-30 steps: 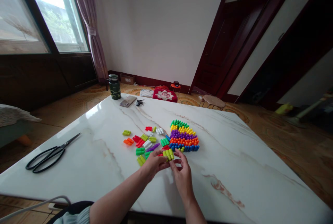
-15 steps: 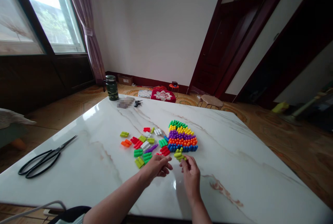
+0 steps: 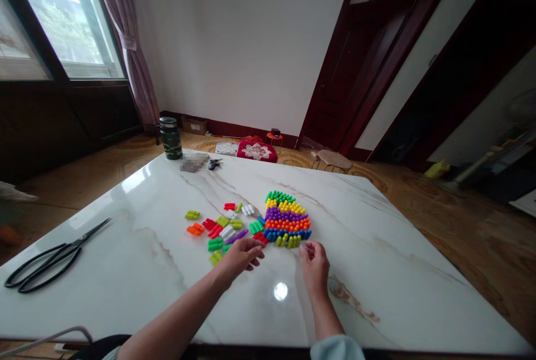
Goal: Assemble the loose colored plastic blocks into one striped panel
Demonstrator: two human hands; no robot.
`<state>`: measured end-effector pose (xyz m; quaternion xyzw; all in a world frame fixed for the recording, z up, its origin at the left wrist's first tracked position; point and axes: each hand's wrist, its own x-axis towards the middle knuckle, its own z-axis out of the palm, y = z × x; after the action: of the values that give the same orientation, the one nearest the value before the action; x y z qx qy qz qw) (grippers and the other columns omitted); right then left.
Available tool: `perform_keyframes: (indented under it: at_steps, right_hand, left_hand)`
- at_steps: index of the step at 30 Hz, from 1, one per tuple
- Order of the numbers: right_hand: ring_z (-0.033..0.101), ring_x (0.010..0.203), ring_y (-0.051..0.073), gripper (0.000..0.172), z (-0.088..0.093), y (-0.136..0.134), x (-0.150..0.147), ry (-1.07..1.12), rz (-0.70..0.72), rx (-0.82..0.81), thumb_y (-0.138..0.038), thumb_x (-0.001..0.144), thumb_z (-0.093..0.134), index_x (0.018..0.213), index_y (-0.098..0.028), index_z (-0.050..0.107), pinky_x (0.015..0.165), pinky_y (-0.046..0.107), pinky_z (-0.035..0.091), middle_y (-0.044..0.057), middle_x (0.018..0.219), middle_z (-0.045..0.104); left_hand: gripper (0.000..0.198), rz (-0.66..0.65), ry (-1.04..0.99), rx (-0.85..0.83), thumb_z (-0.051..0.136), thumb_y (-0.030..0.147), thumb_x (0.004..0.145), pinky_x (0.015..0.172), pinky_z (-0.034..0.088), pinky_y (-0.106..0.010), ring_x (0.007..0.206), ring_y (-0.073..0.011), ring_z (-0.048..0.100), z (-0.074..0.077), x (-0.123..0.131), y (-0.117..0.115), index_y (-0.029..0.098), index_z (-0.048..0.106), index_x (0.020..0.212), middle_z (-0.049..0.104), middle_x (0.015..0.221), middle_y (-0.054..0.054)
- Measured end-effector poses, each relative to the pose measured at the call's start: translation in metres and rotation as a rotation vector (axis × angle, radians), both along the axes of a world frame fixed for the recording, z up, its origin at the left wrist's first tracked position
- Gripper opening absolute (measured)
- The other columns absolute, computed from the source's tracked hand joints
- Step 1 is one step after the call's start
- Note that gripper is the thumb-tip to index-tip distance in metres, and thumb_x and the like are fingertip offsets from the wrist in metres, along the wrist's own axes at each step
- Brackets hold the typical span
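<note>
Several light-green plastic pegs stand in a short row at the front of the coloured block of pegs, beside its blue row. My right hand is just right of these green pegs, its fingers loosely curled and slightly apart, with nothing visible in them. My left hand hovers over the table with fingers stretched out and nothing in it. Behind and left of it lie loose peg pieces in red, white, green, orange and purple, among them a purple piece. The left hand partly covers some green ones.
Black-handled scissors lie on the left of the marble-patterned table. Toward the far left edge stand a camouflage flask and a set of keys, near a blurred object. A round stool stands beyond the table.
The light-green pegs that were in my right hand now stand in front of the blue row, let go. That hand has drawn slightly right. The whole view has shifted a little.
</note>
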<state>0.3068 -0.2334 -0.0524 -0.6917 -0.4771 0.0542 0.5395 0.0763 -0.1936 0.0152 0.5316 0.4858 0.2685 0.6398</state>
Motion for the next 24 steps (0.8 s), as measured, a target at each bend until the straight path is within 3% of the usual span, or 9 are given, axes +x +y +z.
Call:
perform_keyframes:
  at_steps: [3,7,16,21,24]
  right_hand:
    - [0.059,0.069,0.018,0.027,-0.003,-0.007,-0.009,-0.063,0.044,-0.045,-0.041,0.082,0.053,0.076,-0.017,0.063,0.067,0.030,0.049,0.007,0.078,0.064]
    - [0.062,0.077,0.018,0.027,-0.003,-0.009,-0.017,-0.147,0.164,-0.116,-0.035,0.084,0.050,0.086,-0.016,0.069,0.073,0.028,0.050,0.008,0.090,0.068]
    - [0.063,0.086,0.018,0.030,0.001,-0.008,-0.016,-0.283,0.206,-0.165,-0.029,0.084,0.050,0.102,-0.016,0.070,0.078,0.028,0.050,0.008,0.102,0.068]
    - [0.063,0.085,0.018,0.029,0.000,-0.008,-0.016,-0.286,0.205,-0.179,-0.028,0.084,0.049,0.101,-0.017,0.070,0.077,0.027,0.050,0.008,0.103,0.067]
    - [0.063,0.083,0.017,0.027,0.000,-0.009,-0.016,-0.281,0.207,-0.186,-0.029,0.082,0.051,0.098,-0.018,0.070,0.076,0.027,0.050,0.007,0.102,0.067]
  left_hand:
    - [0.039,-0.006,0.098,0.168,0.061,0.040,0.071,0.056,0.045,-0.025,0.062,-0.0142,0.061,0.005,-0.010,0.010,0.011,0.068,0.096,0.069,0.077,-0.006]
    - [0.041,0.035,0.230,0.375,0.056,0.043,0.073,0.063,0.049,-0.029,0.067,-0.0181,0.064,0.017,-0.027,0.022,0.013,0.069,0.097,0.071,0.079,-0.006]
    - [0.043,0.108,0.295,0.431,0.054,0.044,0.075,0.065,0.051,-0.031,0.073,-0.0217,0.068,0.033,-0.050,0.033,0.014,0.069,0.102,0.073,0.086,-0.009]
    - [0.041,0.060,0.404,0.475,0.051,0.040,0.078,0.066,0.050,-0.030,0.072,-0.0206,0.067,0.043,-0.049,0.027,0.013,0.069,0.103,0.073,0.085,-0.008]
    - [0.036,-0.014,0.594,0.554,0.050,0.035,0.080,0.069,0.048,-0.028,0.077,-0.0197,0.067,0.048,-0.055,0.026,0.016,0.069,0.104,0.073,0.087,-0.007]
